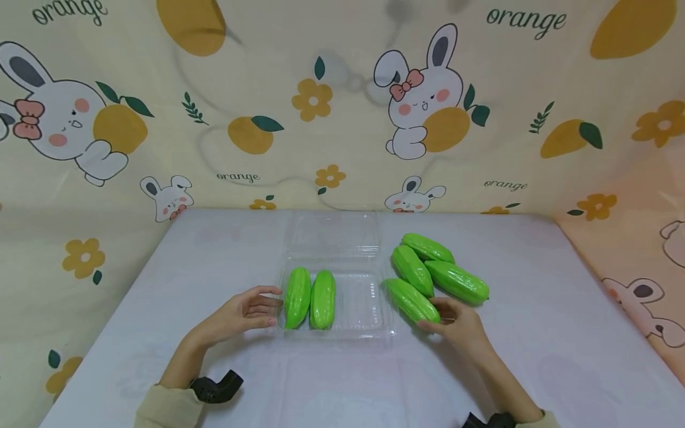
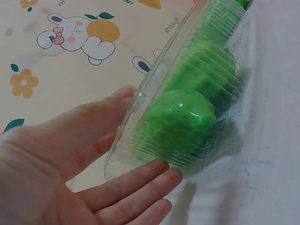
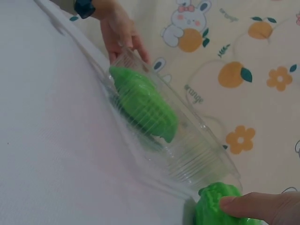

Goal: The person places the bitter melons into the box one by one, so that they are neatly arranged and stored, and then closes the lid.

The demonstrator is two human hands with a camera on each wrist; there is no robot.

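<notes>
Right hand (image 1: pixel 459 327) grips green gourd (image 1: pixel 409 298) by right edge of clear box (image 1: pixel 357 303). Left hand (image 1: pixel 241 314), fingers extended, touches left edge.

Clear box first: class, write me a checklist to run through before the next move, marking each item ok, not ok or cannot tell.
1. Lid open: ok, folded back.
2. Space in the clear box: ok, bare right of two green gourds.
3. Right hand has a grip on the nearest loose gourd: ok.
4. Left hand at the box's left side: ok.
5. Held gourd off the table: cannot tell.
</notes>
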